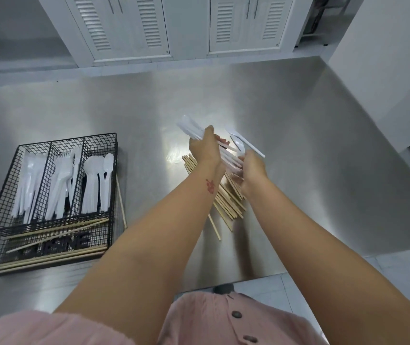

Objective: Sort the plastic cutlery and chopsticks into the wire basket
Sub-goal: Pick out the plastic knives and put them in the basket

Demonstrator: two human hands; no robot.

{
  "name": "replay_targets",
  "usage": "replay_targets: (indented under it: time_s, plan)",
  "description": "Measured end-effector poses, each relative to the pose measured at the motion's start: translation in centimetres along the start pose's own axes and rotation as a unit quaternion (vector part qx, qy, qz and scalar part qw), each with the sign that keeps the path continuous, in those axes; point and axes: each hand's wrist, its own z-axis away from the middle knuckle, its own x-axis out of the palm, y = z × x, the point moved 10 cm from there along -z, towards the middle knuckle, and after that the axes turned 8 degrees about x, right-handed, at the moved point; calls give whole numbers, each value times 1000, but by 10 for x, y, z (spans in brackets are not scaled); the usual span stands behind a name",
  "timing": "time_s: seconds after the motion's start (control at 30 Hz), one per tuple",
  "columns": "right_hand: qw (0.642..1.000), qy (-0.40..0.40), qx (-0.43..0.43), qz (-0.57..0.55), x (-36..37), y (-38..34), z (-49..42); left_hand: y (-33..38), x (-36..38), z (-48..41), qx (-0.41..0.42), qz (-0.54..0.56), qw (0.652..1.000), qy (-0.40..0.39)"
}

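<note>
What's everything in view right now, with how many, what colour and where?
wire basket: one, black, left on the table.
cutlery in basket: many, white, three upper compartments.
chopsticks in basket: several, tan, front compartment.
stray chopstick: one, tan, beside the basket's right wall.
chopstick pile: many, tan, table centre, under the hands.
loose spoons: about two, white, beyond the pile.
table: one, steel.
cabinets: white, behind.
left hand: holds a white cutlery bundle.
right hand: at the bundle's near end.

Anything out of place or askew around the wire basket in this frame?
Yes. One chopstick lies on the steel table just outside the wire basket's right wall. Inside, in the front compartment, a few chopsticks lie slanted across the rest rather than parallel.
</note>
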Motion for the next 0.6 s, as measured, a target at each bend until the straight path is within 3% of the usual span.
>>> replay_targets:
  time_s: [0.1, 0.17, 0.3, 0.4, 0.47, 0.6]
  plan:
    - [966, 161, -140, 143, -33, -42, -20, 6, -11, -14, 5, -14, 999, 51]
    - [893, 239, -233, 300, -42, -72, -26, 5, -15, -22, 1, -35, 997, 64]
    - [730, 214, -306, 572, -15, -77, -51, -7, -21, -32, -20, -40, 995, 84]
    - [620, 224, -362, 660, -1, -71, -56, -16, -20, -34, -31, -40, 995, 88]
    - [591, 233, -368, 679, 4, -72, -55, -21, -19, -36, -38, -43, 995, 86]
    - [581, 224, -295, 725, 5, -70, -61, -29, -16, -37, -47, -43, 995, 75]
